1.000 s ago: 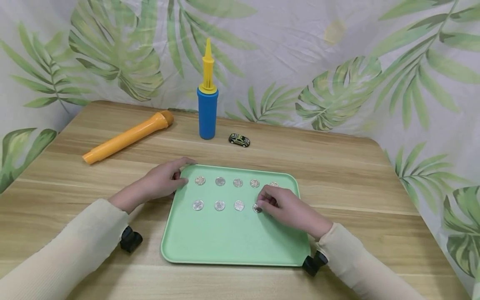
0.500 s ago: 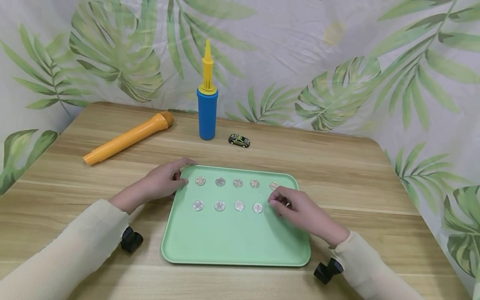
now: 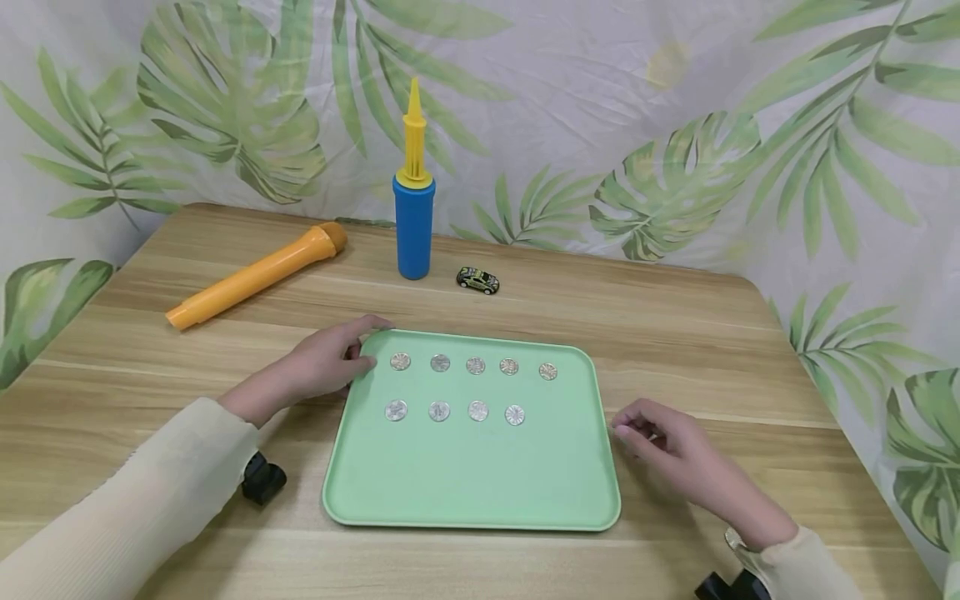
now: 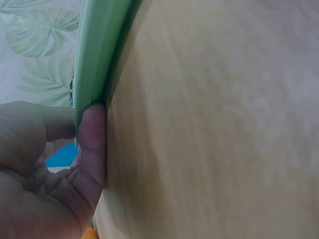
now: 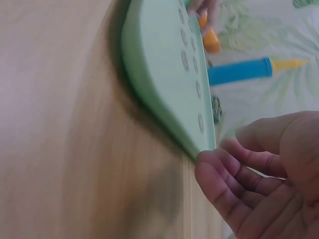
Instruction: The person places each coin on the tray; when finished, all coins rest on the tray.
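You sit at a staged tabletop set rather than a lived-in room: a wooden table is closed in by a wrinkled leaf-print cloth hung as a backdrop. Odd props stand about: a pump, an orange tube, a toy car.

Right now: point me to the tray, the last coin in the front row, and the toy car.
green tray (image 3: pixel 465 483), head view, bare floor of the tray near its front.
coin (image 3: pixel 514 415), head view, centre of the rightmost coin in the front row.
toy car (image 3: pixel 478 281), head view, middle of the body.
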